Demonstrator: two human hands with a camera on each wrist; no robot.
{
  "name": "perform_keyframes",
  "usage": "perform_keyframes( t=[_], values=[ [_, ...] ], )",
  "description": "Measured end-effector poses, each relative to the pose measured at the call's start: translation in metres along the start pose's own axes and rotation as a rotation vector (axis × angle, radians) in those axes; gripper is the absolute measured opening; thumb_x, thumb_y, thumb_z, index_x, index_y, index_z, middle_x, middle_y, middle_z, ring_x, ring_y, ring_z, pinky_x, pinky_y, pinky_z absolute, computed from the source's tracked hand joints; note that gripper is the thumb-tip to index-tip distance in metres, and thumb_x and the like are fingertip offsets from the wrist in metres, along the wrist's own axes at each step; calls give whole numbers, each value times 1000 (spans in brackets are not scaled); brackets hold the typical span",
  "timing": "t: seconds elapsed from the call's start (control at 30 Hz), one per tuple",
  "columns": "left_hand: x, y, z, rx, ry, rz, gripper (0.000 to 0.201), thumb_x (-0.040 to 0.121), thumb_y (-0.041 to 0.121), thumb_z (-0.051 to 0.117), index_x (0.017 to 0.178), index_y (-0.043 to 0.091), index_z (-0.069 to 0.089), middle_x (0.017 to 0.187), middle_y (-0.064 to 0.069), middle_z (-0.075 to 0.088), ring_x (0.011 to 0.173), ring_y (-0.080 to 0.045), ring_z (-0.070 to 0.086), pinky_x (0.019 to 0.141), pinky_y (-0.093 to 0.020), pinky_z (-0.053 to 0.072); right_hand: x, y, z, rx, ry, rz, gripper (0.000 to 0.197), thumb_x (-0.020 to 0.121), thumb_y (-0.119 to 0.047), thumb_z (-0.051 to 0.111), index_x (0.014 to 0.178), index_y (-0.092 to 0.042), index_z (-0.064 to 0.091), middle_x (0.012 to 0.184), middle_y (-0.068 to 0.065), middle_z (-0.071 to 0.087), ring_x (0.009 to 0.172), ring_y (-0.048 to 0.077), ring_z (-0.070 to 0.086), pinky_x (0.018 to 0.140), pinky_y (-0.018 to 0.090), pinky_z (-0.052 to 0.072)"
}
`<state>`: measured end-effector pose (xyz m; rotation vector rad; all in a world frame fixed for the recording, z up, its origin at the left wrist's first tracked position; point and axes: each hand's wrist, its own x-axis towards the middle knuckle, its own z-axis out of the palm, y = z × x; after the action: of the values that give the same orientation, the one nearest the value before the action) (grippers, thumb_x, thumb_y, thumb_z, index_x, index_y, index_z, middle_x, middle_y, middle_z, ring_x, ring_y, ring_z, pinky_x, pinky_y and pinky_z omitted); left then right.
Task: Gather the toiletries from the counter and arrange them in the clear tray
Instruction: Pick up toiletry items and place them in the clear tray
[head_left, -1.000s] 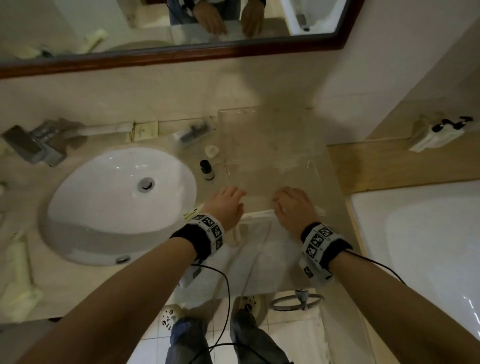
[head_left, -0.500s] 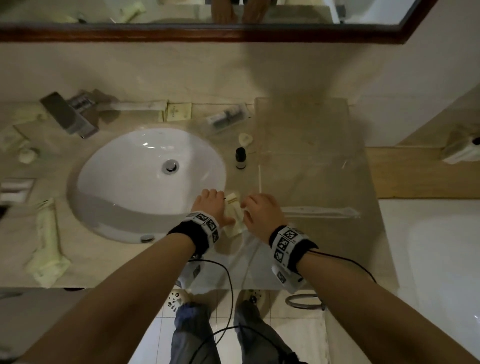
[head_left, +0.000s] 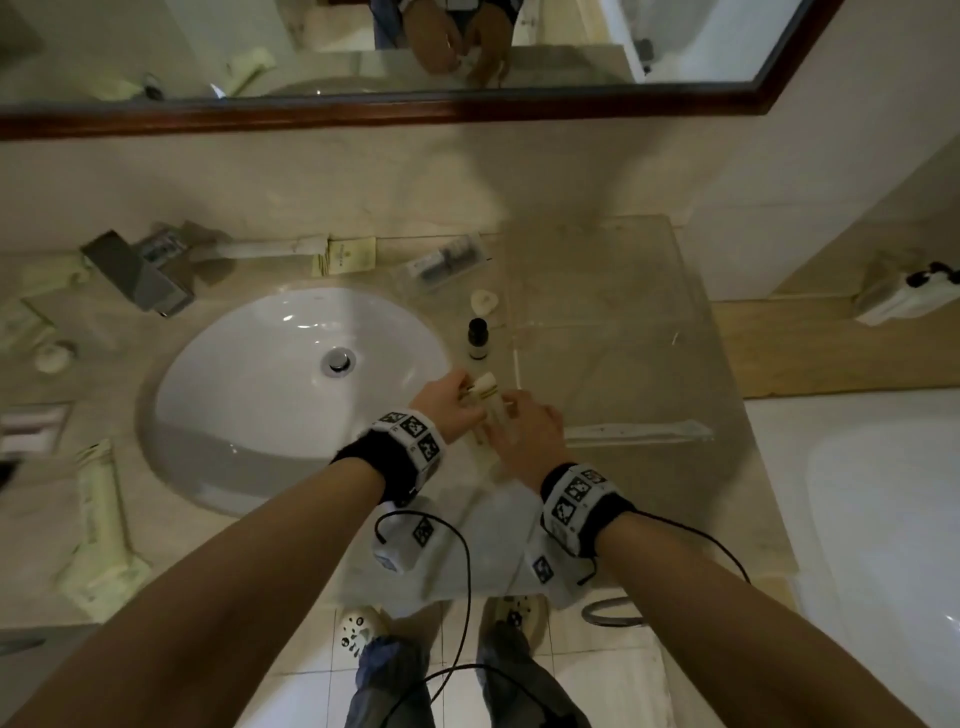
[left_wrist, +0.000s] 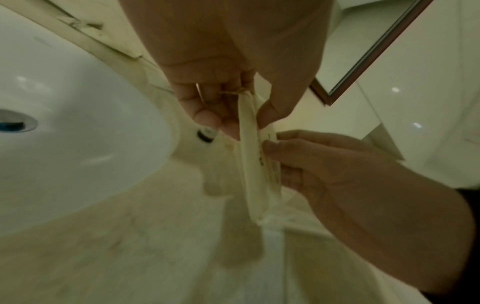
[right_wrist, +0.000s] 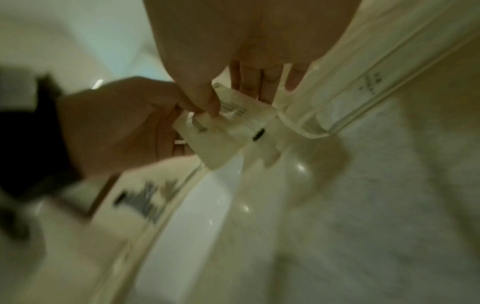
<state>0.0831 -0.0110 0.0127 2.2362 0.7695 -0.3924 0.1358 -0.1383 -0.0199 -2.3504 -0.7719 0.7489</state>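
Observation:
Both hands hold a flat cream packet (head_left: 489, 401) with a gold tie, just above the counter between the sink and the clear tray (head_left: 691, 332). My left hand (head_left: 457, 395) pinches its tied top end, as the left wrist view shows on the packet (left_wrist: 250, 164). My right hand (head_left: 511, 415) pinches its side between thumb and fingers, on the packet (right_wrist: 228, 125). A long wrapped stick (head_left: 639, 431) lies along the tray's near edge. On the counter left of the tray stand a small black-capped bottle (head_left: 477, 339) and a round white piece (head_left: 485, 300).
A white sink (head_left: 249, 395) lies left of the hands, with the faucet (head_left: 140, 275) behind it. A clear packet (head_left: 441, 265), a sachet (head_left: 345, 255) and a long wrapped item (head_left: 270, 247) line the back wall. More cream packets (head_left: 98, 519) lie far left. A bathtub (head_left: 883, 519) is on the right.
Both hands left the tray's near edge, moved left to the cream packet beside the sink, took hold of it and raised it slightly.

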Motion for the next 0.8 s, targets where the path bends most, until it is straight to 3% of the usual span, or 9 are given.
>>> perform_keyframes(
  t=[0.1,0.23,0.33,0.43,0.5,0.63,0.73,0.8],
  values=[
    [6,24,-7,-52,45,57,37,89,24,55,121,7,47,109,-13,60,96,-27,58,77,-29,42,6,3,-22,360,110,87,27,91,-24,54,111,-6,52,101,8,60,88,21,55,79,33,42],
    [15,43,5,-105,75,82,42,92,26,53,128,8,41,118,-8,58,97,-25,59,83,-32,46,13,34,-68,481,310,228,21,91,-18,50,108,-5,53,93,6,56,86,25,55,75,35,44],
    [18,44,25,-45,62,86,37,92,25,52,125,10,44,117,-6,58,89,-21,57,83,-33,48,26,72,-100,398,446,346,32,92,-20,48,120,-5,48,108,11,56,105,33,55,89,41,44],
    [15,41,41,-9,43,72,36,91,23,52,125,11,44,116,-5,59,92,-22,59,86,-34,48,38,106,-113,152,554,499,47,89,-21,51,133,-9,41,140,15,40,128,34,36,108,46,26],
    [13,40,45,-4,36,52,37,92,22,51,127,11,43,118,-4,58,92,-21,58,87,-33,47,39,116,-112,57,527,449,44,87,-19,52,130,-10,44,143,15,35,130,35,31,110,47,23],
    [17,45,47,42,47,38,35,92,21,50,125,10,45,119,-5,59,98,-25,60,89,-34,46,38,118,-100,-236,243,179,27,86,-22,55,112,-16,58,137,7,39,125,30,34,103,43,32],
    [21,49,45,65,40,22,34,93,21,49,125,10,46,119,-6,59,100,-26,60,89,-34,47,37,120,-94,-330,109,199,33,83,-27,56,114,-14,55,136,10,38,123,32,35,100,43,35],
    [22,51,43,76,50,18,34,93,22,49,124,11,47,119,-6,60,100,-26,60,89,-34,47,37,123,-95,-363,109,203,32,85,-26,53,114,-12,55,136,12,39,122,33,36,98,43,36]
  ],
)
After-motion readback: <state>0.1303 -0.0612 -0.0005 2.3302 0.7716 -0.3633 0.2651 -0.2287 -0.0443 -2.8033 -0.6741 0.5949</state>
